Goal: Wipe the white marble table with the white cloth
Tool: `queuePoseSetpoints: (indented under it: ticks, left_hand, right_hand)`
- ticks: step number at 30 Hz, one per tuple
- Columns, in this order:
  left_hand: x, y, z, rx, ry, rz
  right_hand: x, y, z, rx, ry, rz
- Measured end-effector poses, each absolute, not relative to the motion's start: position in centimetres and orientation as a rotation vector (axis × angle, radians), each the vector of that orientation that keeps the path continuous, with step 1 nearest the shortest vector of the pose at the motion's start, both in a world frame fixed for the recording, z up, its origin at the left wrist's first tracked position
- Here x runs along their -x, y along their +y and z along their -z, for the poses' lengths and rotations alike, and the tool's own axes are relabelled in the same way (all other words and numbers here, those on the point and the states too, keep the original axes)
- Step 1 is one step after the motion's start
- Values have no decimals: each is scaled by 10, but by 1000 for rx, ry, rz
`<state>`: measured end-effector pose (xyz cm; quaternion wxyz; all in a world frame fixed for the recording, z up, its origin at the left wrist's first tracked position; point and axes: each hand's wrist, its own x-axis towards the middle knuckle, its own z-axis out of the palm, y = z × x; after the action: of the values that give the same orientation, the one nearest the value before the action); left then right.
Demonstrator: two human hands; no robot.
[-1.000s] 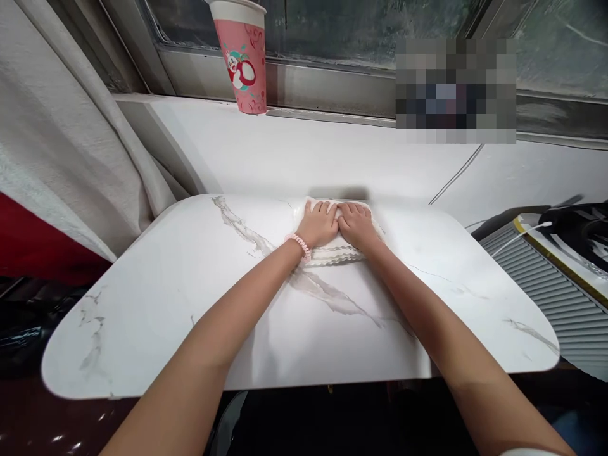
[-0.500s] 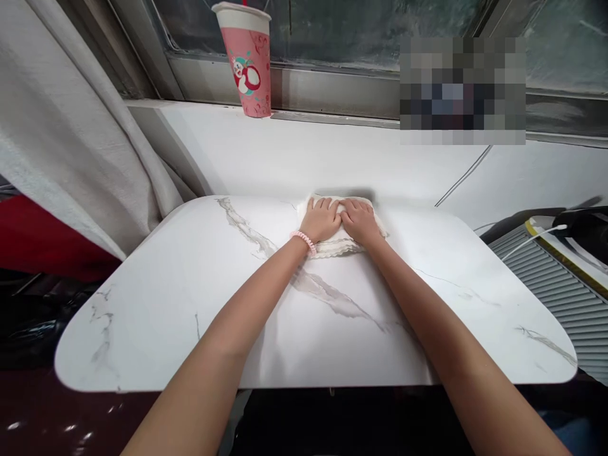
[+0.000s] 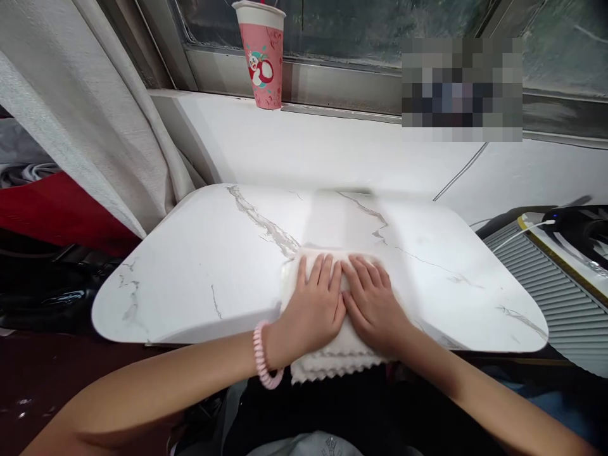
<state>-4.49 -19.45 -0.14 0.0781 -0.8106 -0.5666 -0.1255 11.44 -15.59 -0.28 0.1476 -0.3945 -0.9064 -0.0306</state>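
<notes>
A cream-coloured cloth with a wavy edge [image 3: 335, 364] lies folded on the white marble-patterned tabletop [image 3: 190, 272], at its near edge. Part of the cloth hangs past that edge towards my body. My left hand [image 3: 316, 307] rests flat on top of it, fingers stretched forward, with a pink coil band [image 3: 264, 354] around the wrist. Beside it, my right hand [image 3: 375, 304] also presses down flat, its fingers extended and close together. The two hands touch or nearly touch at the thumbs. What lies beneath the cloth is hidden.
A pink paper cup [image 3: 263, 63] stands on the window ledge behind the table. A grey curtain [image 3: 109, 114] hangs at the left. On the right, a white cable [image 3: 522, 234] runs over a ribbed grey surface [image 3: 546, 297]. A blurred patch covers part of the window.
Both hands have drawn the cloth from the table's back edge towards me, to the front edge. Where it lay, grey veins of the tabletop now show.
</notes>
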Motion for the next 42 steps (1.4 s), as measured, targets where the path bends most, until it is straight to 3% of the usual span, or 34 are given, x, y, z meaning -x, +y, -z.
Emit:
queuePoseSetpoints:
  ticks: [8,20,26,35,42]
  left_hand:
    - [87,-193,-3,2445,-1826,415]
    - [179,-32,-11,2516,-1884,717]
    - [184,8,-6,2337,-2061,626]
    - [208,30,-7,2299,-2031,578]
    - [207,-17,-1,2316,-1939,381]
  right_hand:
    - [-78,-145,-2,1017,-2667,10]
    - [22,-11,0,1239,-2438,-182]
    - [35,28,-1,1275,-2447,-166]
    - [69,47,-6,1357,-2506,58]
    - [54,24,0,1151,-2489,-83]
